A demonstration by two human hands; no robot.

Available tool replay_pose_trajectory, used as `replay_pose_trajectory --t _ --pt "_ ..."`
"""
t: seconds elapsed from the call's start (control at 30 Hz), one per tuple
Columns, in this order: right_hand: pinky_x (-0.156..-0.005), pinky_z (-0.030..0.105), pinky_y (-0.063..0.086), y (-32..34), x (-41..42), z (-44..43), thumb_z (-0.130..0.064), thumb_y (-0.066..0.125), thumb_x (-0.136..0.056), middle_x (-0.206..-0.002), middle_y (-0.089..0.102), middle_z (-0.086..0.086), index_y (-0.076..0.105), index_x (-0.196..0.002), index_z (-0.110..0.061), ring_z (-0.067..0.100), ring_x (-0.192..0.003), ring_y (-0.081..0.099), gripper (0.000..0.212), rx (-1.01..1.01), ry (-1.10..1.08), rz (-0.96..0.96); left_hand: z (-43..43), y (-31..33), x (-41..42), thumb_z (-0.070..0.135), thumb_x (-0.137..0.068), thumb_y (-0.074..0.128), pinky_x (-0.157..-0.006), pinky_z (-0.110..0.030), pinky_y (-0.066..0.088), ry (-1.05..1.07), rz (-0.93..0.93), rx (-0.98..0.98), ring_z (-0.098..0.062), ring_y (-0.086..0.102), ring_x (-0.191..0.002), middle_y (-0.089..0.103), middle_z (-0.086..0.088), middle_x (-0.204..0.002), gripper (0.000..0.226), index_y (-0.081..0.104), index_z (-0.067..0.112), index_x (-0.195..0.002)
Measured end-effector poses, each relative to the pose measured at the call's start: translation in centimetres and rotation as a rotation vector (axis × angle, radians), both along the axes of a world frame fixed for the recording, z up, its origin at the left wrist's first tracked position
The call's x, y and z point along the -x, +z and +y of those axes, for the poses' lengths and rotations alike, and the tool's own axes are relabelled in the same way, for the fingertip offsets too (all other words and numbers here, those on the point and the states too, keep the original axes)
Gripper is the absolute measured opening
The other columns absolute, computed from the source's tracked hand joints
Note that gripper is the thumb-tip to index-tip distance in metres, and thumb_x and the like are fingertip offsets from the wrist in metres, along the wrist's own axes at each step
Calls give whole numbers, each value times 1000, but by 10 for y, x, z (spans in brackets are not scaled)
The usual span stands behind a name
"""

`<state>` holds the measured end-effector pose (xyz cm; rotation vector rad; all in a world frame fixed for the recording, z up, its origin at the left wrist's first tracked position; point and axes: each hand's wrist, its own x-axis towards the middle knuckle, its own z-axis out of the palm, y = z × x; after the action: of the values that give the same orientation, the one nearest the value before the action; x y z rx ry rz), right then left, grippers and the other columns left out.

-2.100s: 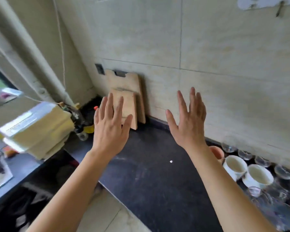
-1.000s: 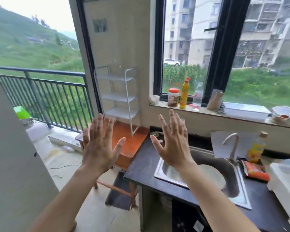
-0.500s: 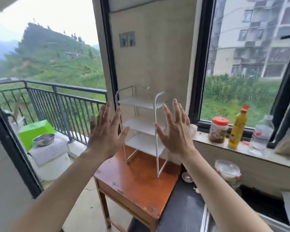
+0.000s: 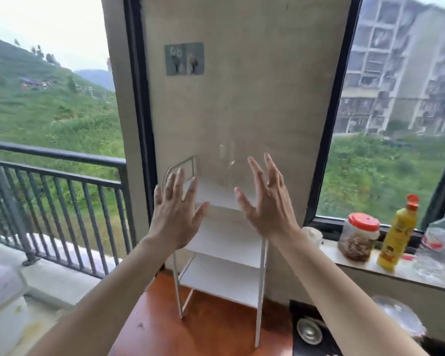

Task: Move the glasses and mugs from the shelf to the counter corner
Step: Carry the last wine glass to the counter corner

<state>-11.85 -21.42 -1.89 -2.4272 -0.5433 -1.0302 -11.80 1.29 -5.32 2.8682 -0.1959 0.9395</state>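
A white three-tier wire shelf (image 4: 220, 274) stands on a red-brown wooden table (image 4: 203, 332) against the wall. One clear glass (image 4: 227, 160) stands on its top tier, faint against the beige wall. The lower tiers look bare. My left hand (image 4: 176, 211) is raised in front of the shelf's top left corner, fingers spread, holding nothing. My right hand (image 4: 266, 201) is raised just right of and below the glass, fingers apart, palm turned toward it, not touching it. No mugs are in view.
On the window sill at right stand a jar with a red lid (image 4: 360, 236), a yellow bottle (image 4: 398, 233) and a clear plastic bottle (image 4: 438, 246). A dark counter edge (image 4: 308, 330) lies at the lower right. A balcony railing (image 4: 57, 176) is on the left.
The view swung from the counter corner with mugs and glasses, past the sink, to the shelf and has come closer. Both hands stay raised and empty.
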Motion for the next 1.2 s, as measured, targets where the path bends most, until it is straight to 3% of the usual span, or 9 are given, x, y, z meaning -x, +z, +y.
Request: replay_pose_trajectory --t 0.17,0.3,0.37,0.53,0.63,0.77,0.87,1.07,1.2 --pt "-114 48 31 12 -61 40 -47 52 -100 -168 8 16 13 -161 -29 36 -152 18 74 -79 -66 93 20 -14 -71 60 -100 10 -123 -48 -3 -122 94 -34 -31 -3 -153 9 -16 -165 72 25 18 -156" --pt "-110 46 38 15 -108 60 -42 56 -98 -167 8 18 10 -161 -28 39 -146 28 79 -134 -81 142 22 -38 -89 57 -100 11 -122 -48 11 -169 74 33 -30 30 -146 44 -12 -152 71 47 17 -145" --pt "-112 50 34 15 -129 69 -40 58 -97 -166 8 17 9 -161 -28 40 -146 27 82 -151 -97 166 21 -43 -94 57 -101 14 -120 -49 17 -169 56 68 -31 39 -140 52 -13 -145 69 53 16 -141" --pt "-117 45 28 14 -166 86 -40 62 -96 -166 7 18 7 -161 -34 40 -148 24 85 -240 -112 227 21 -45 -96 57 -102 14 -120 -49 18 -162 48 97 -30 38 -141 51 -11 -146 67 53 18 -141" --pt "-113 43 35 11 -174 90 -39 63 -95 -163 16 18 25 -156 -26 38 -144 33 73 -259 -102 230 22 -46 -97 58 -102 15 -120 -47 18 -158 39 103 -28 37 -142 50 -10 -147 66 52 20 -141" --pt "-83 39 47 9 -176 91 -30 67 -95 -125 45 12 43 -124 -2 34 -115 52 47 -285 -62 102 19 -47 -97 57 -101 17 -120 -46 17 -151 37 108 -28 37 -141 51 -10 -147 65 53 20 -141" --pt "-73 34 39 10 -171 91 -29 66 -96 -107 41 8 43 -113 1 34 -102 51 41 -277 -58 56 20 -47 -97 57 -101 18 -120 -46 17 -148 39 115 -28 37 -141 50 -9 -147 64 52 20 -141" --pt "-78 34 40 21 -140 85 -25 68 -94 -117 46 16 43 -118 2 33 -98 52 45 -294 29 -22 19 -44 -93 59 -100 14 -118 -46 19 -155 43 124 -29 39 -139 52 -10 -145 68 54 19 -139" --pt "-73 35 44 43 -108 76 -30 65 -92 -129 48 16 38 -132 -3 21 -88 50 54 -284 51 -122 21 -43 -93 62 -97 5 -120 -46 15 -148 73 110 -28 34 -142 47 -8 -149 76 50 20 -142"
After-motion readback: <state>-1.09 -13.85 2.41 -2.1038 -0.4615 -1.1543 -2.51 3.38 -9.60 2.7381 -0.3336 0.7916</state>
